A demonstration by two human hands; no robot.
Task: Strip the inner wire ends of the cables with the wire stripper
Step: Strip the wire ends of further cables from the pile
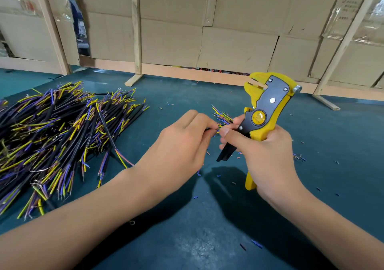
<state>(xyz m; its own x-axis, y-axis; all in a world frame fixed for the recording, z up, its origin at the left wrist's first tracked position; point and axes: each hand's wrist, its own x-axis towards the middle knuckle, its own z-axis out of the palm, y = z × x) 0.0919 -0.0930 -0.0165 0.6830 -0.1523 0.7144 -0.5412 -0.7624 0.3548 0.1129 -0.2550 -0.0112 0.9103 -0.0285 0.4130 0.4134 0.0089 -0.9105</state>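
The right hand (264,155) grips the handles of the yellow wire stripper (264,112), fingers curled round them, with the tool head raised and its jaws pointing up and left, clear of any wire. The thumb and forefinger of the same hand reach forward past the tool body to touch the bundle of cable ends (221,117). This lets the tool stay ready in the palm while the fingertips help sort the wires.

The left hand (182,143), just left of the stripper, pinches the black sheaths of the same bundle, so that the coloured inner wires fan upward between the two hands. The likely purpose is to separate or align the ends before feeding one into the stripper.

Well left of the stripper lies the cable pile (58,136) on the green table (207,238), the black sheaths ending in yellow, purple and pink cores. Small insulation scraps (256,243) are scattered on the table below and right of the stripper, suggesting stripping is under way.
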